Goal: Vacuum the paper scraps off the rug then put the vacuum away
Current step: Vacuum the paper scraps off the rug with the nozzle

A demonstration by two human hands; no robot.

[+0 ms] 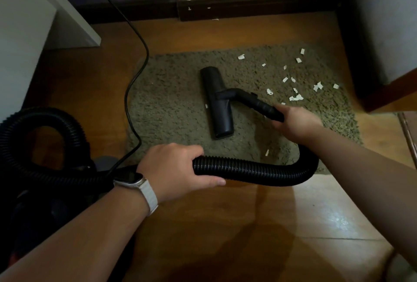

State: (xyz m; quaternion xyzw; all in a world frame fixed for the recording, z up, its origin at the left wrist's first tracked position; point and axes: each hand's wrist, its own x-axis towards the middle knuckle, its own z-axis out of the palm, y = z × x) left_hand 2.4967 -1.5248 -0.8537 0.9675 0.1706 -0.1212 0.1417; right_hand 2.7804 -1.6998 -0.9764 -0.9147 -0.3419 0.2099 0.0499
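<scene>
Shaggy brown-green rug [171, 110] laid flat on the floor [203, 214], small white paper scraps [295, 97] scattered on its right side, black vacuum head [216, 103] set flat at its middle, ribbed black hose [248, 168] curved near its front edge

There is one rug [176, 105], one black floor head [216, 101], one rigid tube [259, 103], one ribbed hose [248, 170] and one power cord [147, 56]. Paper scraps [241, 56] on the rug number about sixteen, a few overlapping so the exact count is unsure, and three more lie by the baseboard [259, 8]. Two hands show, the left hand [176, 168] and the right hand [293, 121], with one wristwatch [129, 177].
</scene>
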